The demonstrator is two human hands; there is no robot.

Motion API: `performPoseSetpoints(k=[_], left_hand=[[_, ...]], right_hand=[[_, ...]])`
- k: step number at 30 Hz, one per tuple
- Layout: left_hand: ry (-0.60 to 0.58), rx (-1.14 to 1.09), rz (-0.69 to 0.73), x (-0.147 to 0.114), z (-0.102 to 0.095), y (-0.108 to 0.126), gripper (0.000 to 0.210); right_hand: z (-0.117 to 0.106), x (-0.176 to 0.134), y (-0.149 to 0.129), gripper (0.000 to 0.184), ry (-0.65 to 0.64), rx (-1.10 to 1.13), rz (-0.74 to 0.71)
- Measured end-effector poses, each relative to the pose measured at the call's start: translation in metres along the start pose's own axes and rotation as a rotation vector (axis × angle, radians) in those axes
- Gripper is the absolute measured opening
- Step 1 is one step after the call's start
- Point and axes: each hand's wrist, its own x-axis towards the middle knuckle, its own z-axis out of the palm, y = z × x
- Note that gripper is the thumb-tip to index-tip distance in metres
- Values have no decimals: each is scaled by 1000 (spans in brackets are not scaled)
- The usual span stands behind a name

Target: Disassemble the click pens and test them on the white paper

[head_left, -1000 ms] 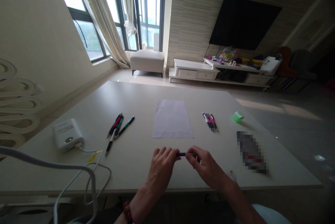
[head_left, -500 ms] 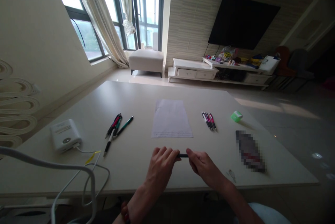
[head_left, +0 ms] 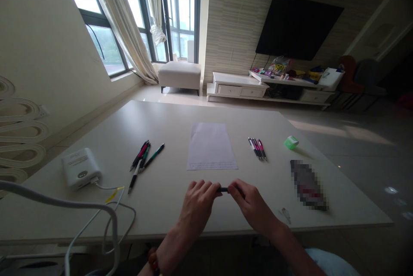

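Between my two hands, above the near part of the white table, a dark pen (head_left: 223,189) is held sideways. My left hand (head_left: 200,200) is closed around one end, and my right hand (head_left: 248,198) pinches the other end with thumb and fingers. Only a short dark stretch of the pen shows; the rest is hidden in the hands. Just beyond lies a white sheet of paper (head_left: 211,145) with small print along its near edge. Several pens (head_left: 139,160) lie loosely to the left. Another group of pens (head_left: 257,149) lies side by side right of the paper.
A white power bank (head_left: 80,166) with a white cable (head_left: 116,220) lies at the left. To the right are a small green object (head_left: 291,142), a blurred-out dark item (head_left: 308,185) and a small clear piece (head_left: 285,215). The table's near edge (head_left: 226,233) runs beneath my forearms.
My right hand has shifted slightly left along the pen and changed its finger pose, so less of the pen shows. My left hand stays nearly in place.
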Motion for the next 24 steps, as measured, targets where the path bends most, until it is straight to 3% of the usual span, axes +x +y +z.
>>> performPoseSetpoints(k=[3,7,11,14,16,20,24], left_hand=[[-26,-42,-7,0,1,2,12],[-8,-201,-71,2,-1,9,17],[89,-859,-483,15,-7,11,24],[140,-1477,-663,26,-9,9,27],[142,-1740,-707,32,-9,10,27],[44,-1883,-750,38,-4,21,30],[-128,-1798,-705,39,8,38,43]], right_hand=[[-4,-1,0,36,18,-164,-103],[-3,2,6,41,40,-31,-6],[-11,5,5,31,-30,176,61],[-6,4,-1,65,-60,182,44],[4,3,-4,74,-47,209,-1],[18,4,-7,28,160,234,-141],[-8,28,-9,15,527,348,-126]])
